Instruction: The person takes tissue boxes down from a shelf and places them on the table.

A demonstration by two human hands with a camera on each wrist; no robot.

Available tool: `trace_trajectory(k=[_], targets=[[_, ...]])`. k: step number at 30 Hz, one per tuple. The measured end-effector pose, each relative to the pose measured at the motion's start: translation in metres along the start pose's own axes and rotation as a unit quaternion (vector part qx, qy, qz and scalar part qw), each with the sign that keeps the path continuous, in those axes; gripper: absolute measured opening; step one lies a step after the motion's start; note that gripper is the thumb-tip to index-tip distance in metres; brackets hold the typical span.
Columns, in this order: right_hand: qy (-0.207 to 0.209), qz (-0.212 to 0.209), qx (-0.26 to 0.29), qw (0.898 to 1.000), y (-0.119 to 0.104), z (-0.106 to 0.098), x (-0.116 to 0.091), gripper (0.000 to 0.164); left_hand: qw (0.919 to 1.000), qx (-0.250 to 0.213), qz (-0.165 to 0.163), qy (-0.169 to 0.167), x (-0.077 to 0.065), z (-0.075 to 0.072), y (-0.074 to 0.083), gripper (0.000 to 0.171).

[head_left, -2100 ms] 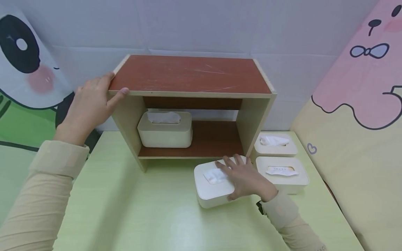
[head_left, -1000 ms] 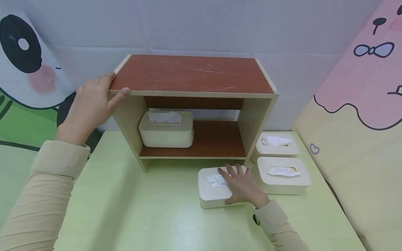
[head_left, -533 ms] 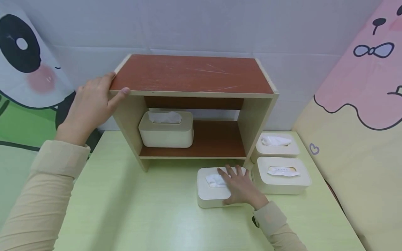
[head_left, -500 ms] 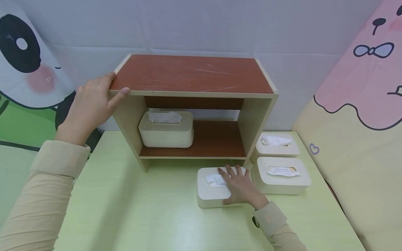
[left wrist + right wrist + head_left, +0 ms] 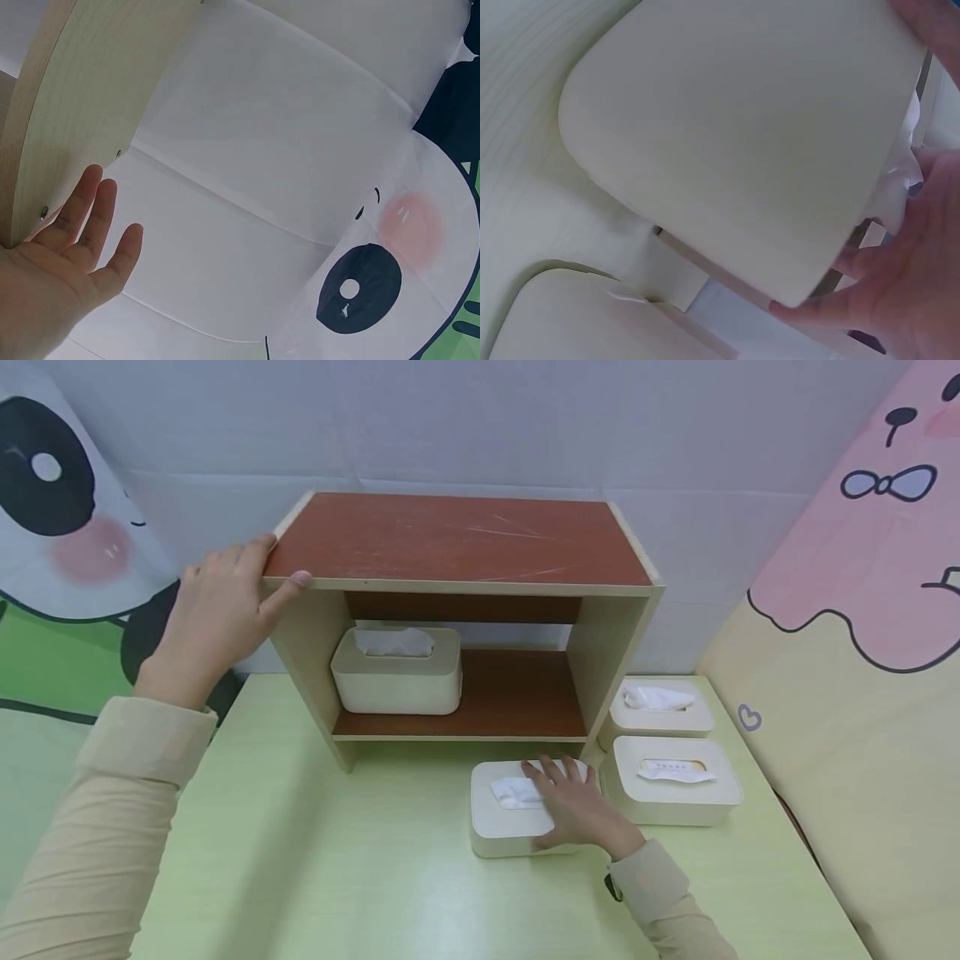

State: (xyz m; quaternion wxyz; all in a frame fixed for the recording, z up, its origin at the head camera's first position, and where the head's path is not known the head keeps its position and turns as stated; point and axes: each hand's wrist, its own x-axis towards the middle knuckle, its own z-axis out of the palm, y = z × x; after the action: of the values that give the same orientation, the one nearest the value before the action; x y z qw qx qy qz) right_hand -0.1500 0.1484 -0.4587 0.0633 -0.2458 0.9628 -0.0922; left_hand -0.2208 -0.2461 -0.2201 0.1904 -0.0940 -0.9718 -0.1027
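A white tissue box (image 5: 510,827) sits in front of the shelf's right end. My right hand (image 5: 573,806) spans its right part, thumb at the near side and fingers spread over the top toward the far edge. In the right wrist view the tissue box's smooth side (image 5: 735,135) fills the middle, with fingertips at its edge. My left hand (image 5: 213,610) rests on the top left corner of a small wooden shelf (image 5: 457,543). Its thumb lies along the front edge. In the left wrist view several left-hand fingers (image 5: 97,225) are extended beside the side panel.
Another tissue box (image 5: 397,685) stands inside the shelf at the left. Two more, a rear tissue box (image 5: 656,718) and a nearer tissue box (image 5: 675,802), stand right of the shelf on the pale green table (image 5: 360,877). A wall (image 5: 465,427) rises behind.
Since about two seconds ago, the right hand and its tissue box have shifted slightly nearer, and the tissue box has turned square to the shelf. Over the last half second both hands look still.
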Motion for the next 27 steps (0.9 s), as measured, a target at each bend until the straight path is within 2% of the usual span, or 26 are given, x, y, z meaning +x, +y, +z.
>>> trace_trajectory(k=[13, 18, 27], targets=[[0.000, -0.027, 0.002, 1.000, -0.006, -0.011, 0.005, 0.116, 1.0000, -0.005, -0.005, -0.005, 0.000, -0.001, 0.000, 0.076], [0.013, -0.046, 0.016, 0.999, -0.009, -0.020, 0.010, 0.110, 1.0000, -0.006, -0.005, -0.004, 0.000, -0.001, 0.001, 0.075], [0.046, -0.082, -0.021, 0.995, -0.015, -0.037, 0.020, 0.096, 1.0000, -0.007, -0.002, 0.003, 0.000, 0.000, 0.000, 0.074]])
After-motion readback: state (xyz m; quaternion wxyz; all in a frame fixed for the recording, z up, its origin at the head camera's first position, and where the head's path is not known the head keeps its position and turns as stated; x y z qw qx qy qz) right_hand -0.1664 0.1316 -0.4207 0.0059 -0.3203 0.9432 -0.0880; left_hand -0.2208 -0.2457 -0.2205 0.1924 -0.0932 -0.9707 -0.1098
